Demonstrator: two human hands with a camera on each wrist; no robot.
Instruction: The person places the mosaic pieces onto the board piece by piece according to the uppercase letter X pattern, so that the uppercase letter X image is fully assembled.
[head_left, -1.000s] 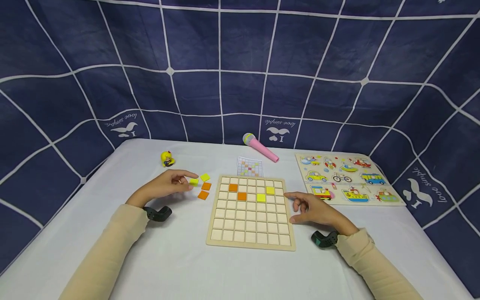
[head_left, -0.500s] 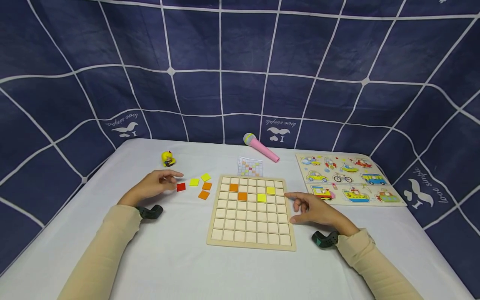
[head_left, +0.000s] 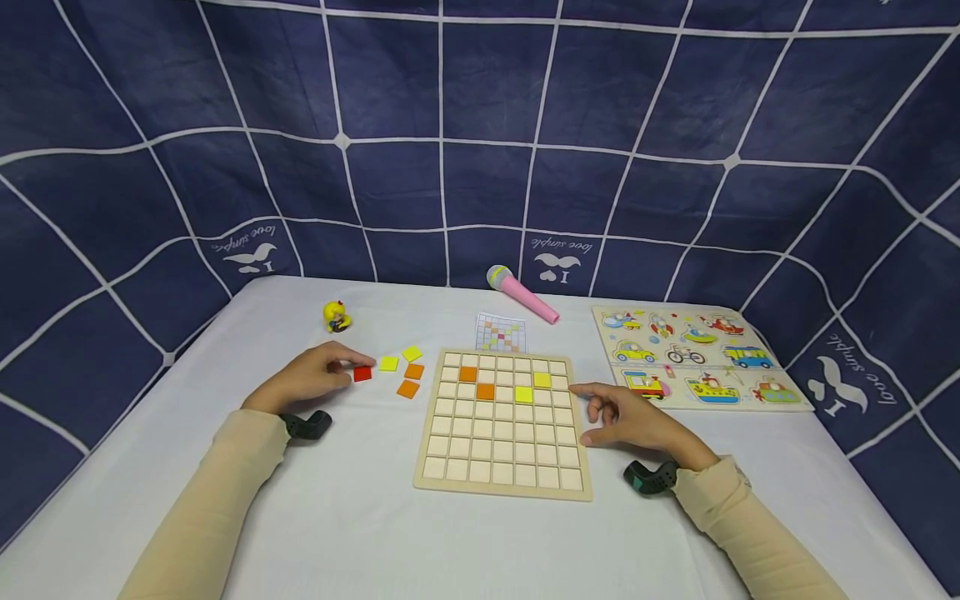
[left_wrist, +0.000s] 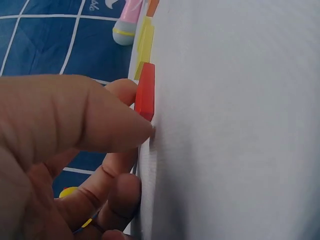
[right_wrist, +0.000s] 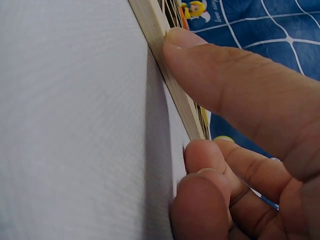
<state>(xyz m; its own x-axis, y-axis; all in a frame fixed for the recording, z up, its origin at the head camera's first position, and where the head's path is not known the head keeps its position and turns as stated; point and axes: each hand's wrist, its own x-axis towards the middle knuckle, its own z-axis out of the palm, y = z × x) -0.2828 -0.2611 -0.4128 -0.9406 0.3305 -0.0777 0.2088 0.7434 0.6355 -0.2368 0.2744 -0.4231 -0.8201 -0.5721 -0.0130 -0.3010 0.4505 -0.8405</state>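
My left hand (head_left: 303, 375) is at a red square tile (head_left: 362, 373) lying on the white tabletop. The left wrist view shows the thumb tip at the near end of the red tile (left_wrist: 145, 91) and the index finger behind its far side. Beside it lie two yellow tiles (head_left: 388, 363) and two orange tiles (head_left: 408, 389). A wooden grid board (head_left: 480, 452) holds two orange and two yellow tiles in its upper rows. My right hand (head_left: 626, 419) touches the board's right edge with index finger and thumb, the other fingers bent underneath.
A small printed pattern card (head_left: 501, 333) lies behind the board, and a pink toy microphone (head_left: 525, 298) beyond it. A yellow-haired figurine (head_left: 335, 317) stands at the back left. At the right is a wooden vehicle puzzle (head_left: 686, 358). A dark blue cloth (head_left: 480, 183) hangs behind the table.
My left hand first drew left from the yellow tiles, uncovering the red tile, then shifted slightly right to bring index finger and thumb around it. The right hand has stayed at the board's edge.
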